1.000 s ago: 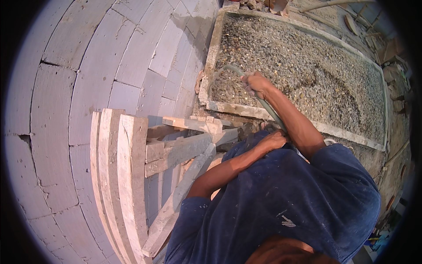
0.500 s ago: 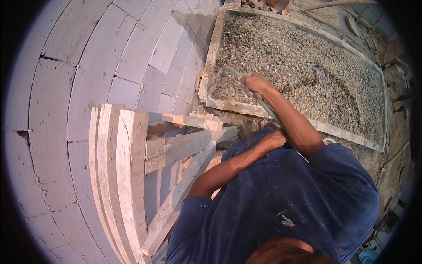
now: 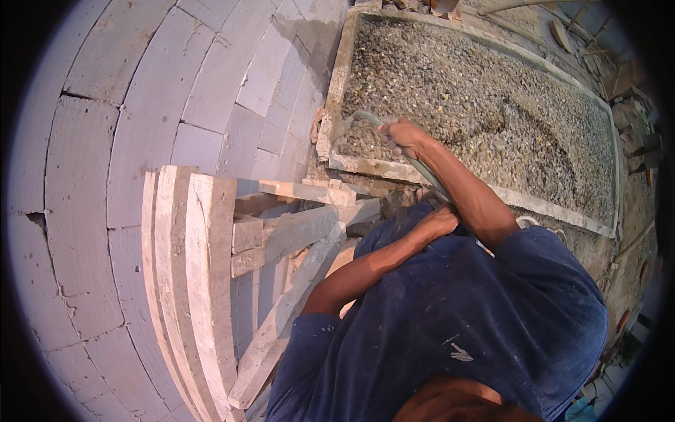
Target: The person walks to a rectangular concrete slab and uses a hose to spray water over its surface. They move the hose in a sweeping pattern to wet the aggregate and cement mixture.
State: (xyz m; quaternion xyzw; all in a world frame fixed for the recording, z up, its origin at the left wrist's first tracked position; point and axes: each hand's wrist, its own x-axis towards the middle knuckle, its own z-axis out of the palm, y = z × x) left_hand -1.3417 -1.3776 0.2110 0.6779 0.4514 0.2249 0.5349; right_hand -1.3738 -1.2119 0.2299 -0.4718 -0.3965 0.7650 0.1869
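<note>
My right hand [image 3: 406,136] is closed around a grey-green hose [image 3: 430,174], reaching over the near edge of a framed bed of wet gravel [image 3: 450,84]. Past my fingers, the hose or the water from it curves toward the bed's near left corner; I cannot tell where the hose ends. Behind my right forearm, the hose runs back toward my waist. My left hand [image 3: 437,223] is held in front of my waist with its fingers curled, close to the hose. What those fingers hold, if anything, is hidden.
A wall of pale grey blocks [image 3: 148,133] rises on the left. Against it stands a whitish timber frame [image 3: 211,281], close to my left arm. A pale raised rim [image 3: 380,167] borders the gravel. Poles [image 3: 534,5] and rubble lie beyond it and to the right.
The curve beyond my right hand sits slightly lower, and my right hand has shifted a little. My left hand keeps its place at my waist.
</note>
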